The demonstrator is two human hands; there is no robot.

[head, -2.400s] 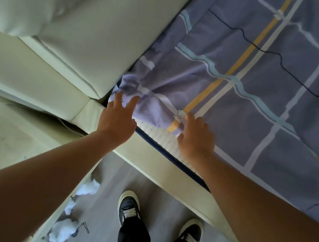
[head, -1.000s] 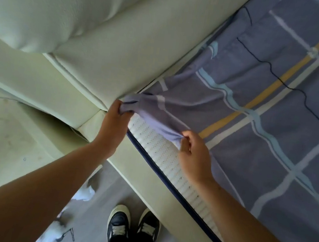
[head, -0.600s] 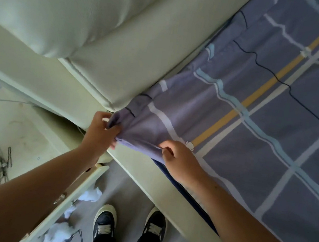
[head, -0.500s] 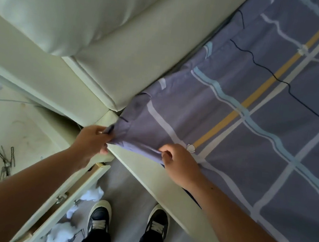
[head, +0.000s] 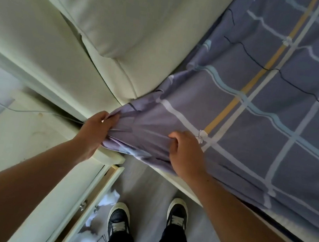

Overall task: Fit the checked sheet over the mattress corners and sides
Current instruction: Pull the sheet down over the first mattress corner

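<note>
We saw one checked sheet (head: 268,106), lilac with white, pale blue, yellow and dark lines, spread flat over the mattress and drawn to a bunched corner that pointed toward the lower left of the view, into the angle where the padded headboard (head: 110,23) met the bed frame (head: 107,157). The yellow stripe ran from the upper right down toward that corner, ending just beyond the right hand's knuckles, so we took the sheet's stretched axis as upper right to lower left. Two hands held the corner. The left hand (head: 94,130) was closed on the very tip of the cloth, fingers curled over a gathered wad beside the headboard's lower edge. The right hand (head: 186,152) was fisted on a fold of the sheet's edge a little way along the bed side, fingers tucked under the fabric. Between the two grips the cloth was taut and creased; below them a loose hem hung over the frame rail. Right of the right grip, the sheet's edge draped down the mattress side (head: 291,225), with a pale strip of mattress showing under it. Below the left grip stood one nightstand (head: 29,144) with one drawer (head: 91,197) pulled open. We counted two shoes (head: 119,221) on the floor (head: 151,191) and some white scraps (head: 111,197) beside the drawer.
</note>
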